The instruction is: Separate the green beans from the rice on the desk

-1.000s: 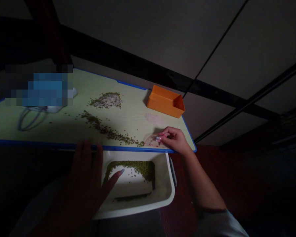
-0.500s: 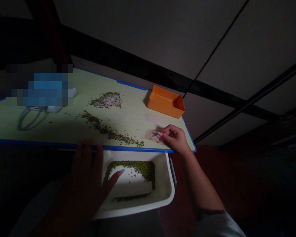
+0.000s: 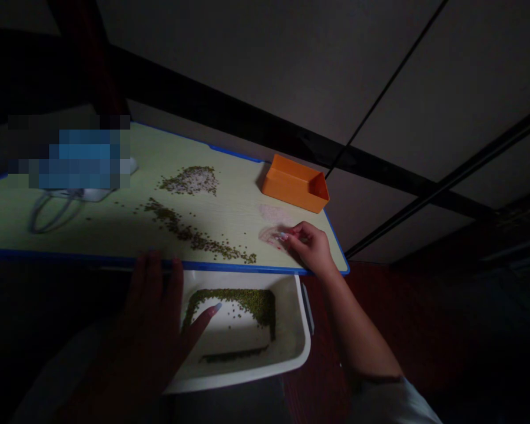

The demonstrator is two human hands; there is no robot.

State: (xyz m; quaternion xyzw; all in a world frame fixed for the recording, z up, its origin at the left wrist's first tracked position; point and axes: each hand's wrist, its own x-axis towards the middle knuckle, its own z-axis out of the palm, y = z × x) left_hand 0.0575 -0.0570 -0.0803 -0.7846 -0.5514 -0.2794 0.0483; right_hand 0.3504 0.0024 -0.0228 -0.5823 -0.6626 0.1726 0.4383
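My right hand (image 3: 308, 244) is at the right end of the pale table (image 3: 242, 188), thumb and fingertips pinched together. Whatever lies between them is too small to make out. Just left of those fingertips is a thin patch of reddish bits (image 3: 270, 237). My left hand (image 3: 156, 312), dark in shadow, has its fingers apart at the front edge, with the thumb stretched over a white tub (image 3: 302, 347). Green bean-like grains (image 3: 258, 300) lie along the tub's bottom. A band of mixed green and brownish grains (image 3: 188, 232) runs across the tabletop.
An orange open box (image 3: 291, 185) stands at the back right, with a pale pinkish patch (image 3: 274, 213) in front of it. Farther back lies a green-and-whitish grain pile (image 3: 192, 181). A white device with a looped cable (image 3: 48, 221) is at left, partly pixelated. Cabinet panels (image 3: 269, 59) rise behind.
My right fingertips have shifted slightly left over the reddish bits, still pinched. My left hand stays spread in the same place.
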